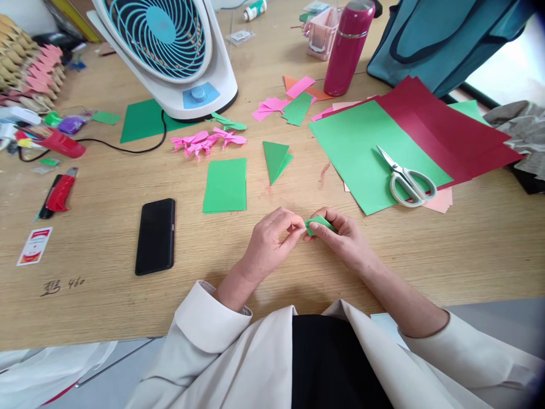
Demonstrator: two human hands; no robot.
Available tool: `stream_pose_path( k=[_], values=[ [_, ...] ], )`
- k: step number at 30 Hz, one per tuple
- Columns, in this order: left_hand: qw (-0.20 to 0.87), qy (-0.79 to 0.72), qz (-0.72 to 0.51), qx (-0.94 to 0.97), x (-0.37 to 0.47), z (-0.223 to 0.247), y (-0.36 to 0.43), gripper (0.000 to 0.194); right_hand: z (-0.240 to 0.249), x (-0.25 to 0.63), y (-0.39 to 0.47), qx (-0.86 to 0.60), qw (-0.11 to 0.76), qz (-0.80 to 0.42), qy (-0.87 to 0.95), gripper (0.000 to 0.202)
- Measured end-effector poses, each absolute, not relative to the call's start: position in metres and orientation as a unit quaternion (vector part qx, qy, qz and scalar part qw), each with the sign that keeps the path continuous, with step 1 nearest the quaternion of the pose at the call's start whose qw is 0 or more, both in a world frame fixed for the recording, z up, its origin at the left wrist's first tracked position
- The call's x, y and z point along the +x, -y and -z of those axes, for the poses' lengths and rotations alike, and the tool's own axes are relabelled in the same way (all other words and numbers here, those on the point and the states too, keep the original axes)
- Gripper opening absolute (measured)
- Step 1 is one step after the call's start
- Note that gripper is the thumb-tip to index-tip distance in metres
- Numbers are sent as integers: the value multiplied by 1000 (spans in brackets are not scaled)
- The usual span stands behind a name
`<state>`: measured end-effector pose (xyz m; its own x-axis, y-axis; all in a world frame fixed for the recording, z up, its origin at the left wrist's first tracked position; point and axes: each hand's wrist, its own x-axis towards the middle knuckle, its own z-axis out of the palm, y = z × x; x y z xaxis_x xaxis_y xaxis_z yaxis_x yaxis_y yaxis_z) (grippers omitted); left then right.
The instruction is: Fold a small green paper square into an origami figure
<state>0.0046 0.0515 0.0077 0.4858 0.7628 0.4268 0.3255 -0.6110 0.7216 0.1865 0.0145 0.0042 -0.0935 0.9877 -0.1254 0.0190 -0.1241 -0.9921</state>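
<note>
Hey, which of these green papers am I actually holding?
The small folded green piece, pinched by your left hand and right hand; neither touches the others, such as the flat green rectangle or green triangle.

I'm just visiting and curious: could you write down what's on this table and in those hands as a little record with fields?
Left hand: left hand pinching one end of the folded green paper
Right hand: right hand gripping its other end
Beyond the hands: green rectangular paper, green folded triangle
Figures: pink folded figures in front of the fan
Cutting tool: scissors, mostly on the large green sheet
Left side: black phone, screen dark
Far side: magenta flask, upright
</note>
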Motion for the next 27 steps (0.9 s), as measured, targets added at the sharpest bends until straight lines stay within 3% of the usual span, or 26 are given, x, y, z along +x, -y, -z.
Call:
stream_pose_path(
  k=[5, 10, 13, 19, 27],
  values=[
    [361, -376, -330, 787, 4, -10, -49, 8, -8, 191, -12, -541, 392, -458, 587, 17],
    [426, -423, -267, 754, 3, -5, -45, 10, -3, 192, -8, -561, 292, -372, 680, 28],
    [423, -432, -252, 755, 2, -3, -43, 11, 2, 193, -6, -540, 297, -324, 718, 35],
    [426, -431, -222, 764, 2, -9, -40, 13, -1, 193, -5, -505, 267, -344, 746, 33],
    [365, -446, -192, 794, 4, -8, -38, 16, 1, 189, -4, -546, 230, -173, 787, 25]
  ],
)
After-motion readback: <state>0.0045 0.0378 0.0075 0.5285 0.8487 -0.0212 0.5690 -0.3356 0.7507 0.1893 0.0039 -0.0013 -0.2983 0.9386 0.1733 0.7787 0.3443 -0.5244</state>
